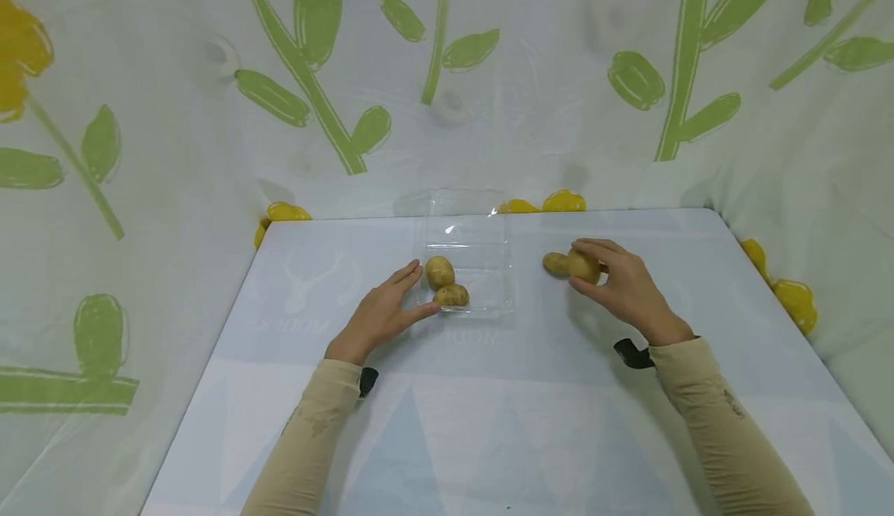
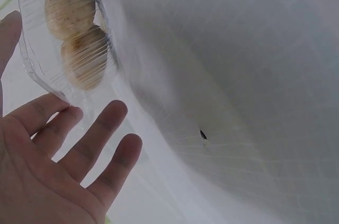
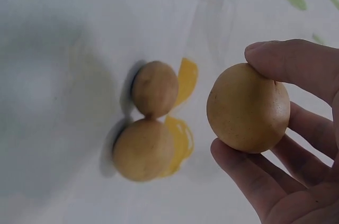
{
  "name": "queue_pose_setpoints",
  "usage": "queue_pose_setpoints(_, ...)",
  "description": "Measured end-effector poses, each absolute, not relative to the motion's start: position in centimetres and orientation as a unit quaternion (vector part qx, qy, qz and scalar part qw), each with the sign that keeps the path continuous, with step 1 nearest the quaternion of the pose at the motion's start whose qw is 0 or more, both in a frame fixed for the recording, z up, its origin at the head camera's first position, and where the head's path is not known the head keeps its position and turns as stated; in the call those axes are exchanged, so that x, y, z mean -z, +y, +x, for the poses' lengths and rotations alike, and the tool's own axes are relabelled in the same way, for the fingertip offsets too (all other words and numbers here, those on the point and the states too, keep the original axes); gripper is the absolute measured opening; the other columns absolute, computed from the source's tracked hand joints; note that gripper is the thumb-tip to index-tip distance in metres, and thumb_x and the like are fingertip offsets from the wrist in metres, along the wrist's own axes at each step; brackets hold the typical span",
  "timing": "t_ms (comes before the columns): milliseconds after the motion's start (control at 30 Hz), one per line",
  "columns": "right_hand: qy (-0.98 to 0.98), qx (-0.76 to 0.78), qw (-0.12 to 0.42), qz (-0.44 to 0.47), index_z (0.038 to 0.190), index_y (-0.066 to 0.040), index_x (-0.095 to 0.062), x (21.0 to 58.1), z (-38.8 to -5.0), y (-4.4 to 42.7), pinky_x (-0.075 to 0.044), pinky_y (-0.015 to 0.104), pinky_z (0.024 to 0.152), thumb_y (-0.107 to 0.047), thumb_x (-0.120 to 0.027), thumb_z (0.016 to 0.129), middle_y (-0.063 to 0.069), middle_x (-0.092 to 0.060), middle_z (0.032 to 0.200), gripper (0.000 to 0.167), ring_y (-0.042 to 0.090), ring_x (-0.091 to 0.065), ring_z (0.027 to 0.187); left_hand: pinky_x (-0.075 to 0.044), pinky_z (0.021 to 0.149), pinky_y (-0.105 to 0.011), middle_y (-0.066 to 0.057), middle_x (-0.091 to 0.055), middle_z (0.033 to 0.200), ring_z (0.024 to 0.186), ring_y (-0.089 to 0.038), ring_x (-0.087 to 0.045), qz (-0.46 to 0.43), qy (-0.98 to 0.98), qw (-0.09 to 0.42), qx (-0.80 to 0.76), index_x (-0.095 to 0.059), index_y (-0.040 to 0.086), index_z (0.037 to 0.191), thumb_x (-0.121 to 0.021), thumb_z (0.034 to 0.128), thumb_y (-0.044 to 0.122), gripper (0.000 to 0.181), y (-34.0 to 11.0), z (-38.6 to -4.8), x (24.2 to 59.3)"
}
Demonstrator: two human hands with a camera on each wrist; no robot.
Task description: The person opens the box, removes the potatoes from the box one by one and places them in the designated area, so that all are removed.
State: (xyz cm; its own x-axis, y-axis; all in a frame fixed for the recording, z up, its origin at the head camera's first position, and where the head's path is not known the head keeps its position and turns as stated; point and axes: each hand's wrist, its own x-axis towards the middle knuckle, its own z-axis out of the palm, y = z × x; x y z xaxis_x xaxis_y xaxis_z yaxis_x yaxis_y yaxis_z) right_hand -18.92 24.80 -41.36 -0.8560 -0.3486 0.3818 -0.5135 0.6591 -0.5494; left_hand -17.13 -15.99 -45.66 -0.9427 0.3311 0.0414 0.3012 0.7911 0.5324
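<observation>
A clear plastic clamshell box (image 1: 497,283) stands on the table with its transparent lid (image 1: 468,225) raised at the back. Two potatoes (image 1: 440,271) lie together along its left side. My left hand (image 1: 377,318) rests at the box's left edge, fingers extended; in the left wrist view the left hand (image 2: 53,166) has its fingers spread by the box wall. To the right of the box, my right hand (image 1: 628,287) holds a potato (image 3: 248,108) between thumb and fingers. Two more potatoes (image 3: 143,150) sit touching in the right wrist view; the head view shows one potato (image 1: 555,264) beside the held one.
The white table (image 1: 447,438) bears pale blue triangles and faint lettering. A curtain (image 1: 531,128) printed with green leaves and yellow flowers hangs around its back and sides. A dark strap (image 1: 632,354) sits at the right wrist.
</observation>
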Motion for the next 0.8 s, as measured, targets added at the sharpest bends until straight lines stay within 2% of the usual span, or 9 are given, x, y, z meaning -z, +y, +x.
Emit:
queue_pose_setpoints(233, -0.911, -0.328, 0.136, 0.209, 0.132, 0.002, -0.063, 41.7, -18.7, 26.6, -0.056, 0.050, 0.087, -0.002, -0.085, 0.081, 0.017, -0.060, 0.136, 0.055, 0.037, -0.059, 0.121, -0.033, 0.117, -0.051, -0.001, -0.028, 0.166, 0.149, -0.026, -0.032, 0.170, 0.946, 0.024, -0.276, -0.036, 0.008, 0.157, -0.064, 0.0901, 0.065, 0.093, -16.0, -17.1, 45.6)
queue_pose_setpoints(500, -0.918, -0.316, 0.159, 0.178, 0.132, 0.000, -0.064, 42.2, -18.6, 28.3, -0.056, 0.047, 0.087, -0.004, -0.085, 0.082, 0.016, -0.061, 0.135, 0.054, 0.033, -0.060, 0.119, -0.033, 0.117, -0.050, -0.001, -0.028, 0.165, 0.149, -0.026, -0.032, 0.171, 0.946, 0.024, -0.274, -0.037, 0.008, 0.157, -0.065, 0.0904, 0.064, 0.092, -16.0, -17.2, 45.6)
queue_pose_setpoints(800, -0.916, -0.317, 0.177, 0.171, 0.131, 0.002, -0.064, 42.5, -18.8, 29.3, -0.056, 0.050, 0.084, -0.001, -0.085, 0.081, 0.021, -0.061, 0.133, 0.055, 0.039, -0.060, 0.117, -0.033, 0.117, -0.051, 0.000, -0.028, 0.166, 0.149, -0.026, -0.032, 0.166, 0.946, 0.028, -0.277, -0.035, 0.011, 0.158, -0.066, 0.0906, 0.063, 0.090, -16.0, -17.1, 45.7)
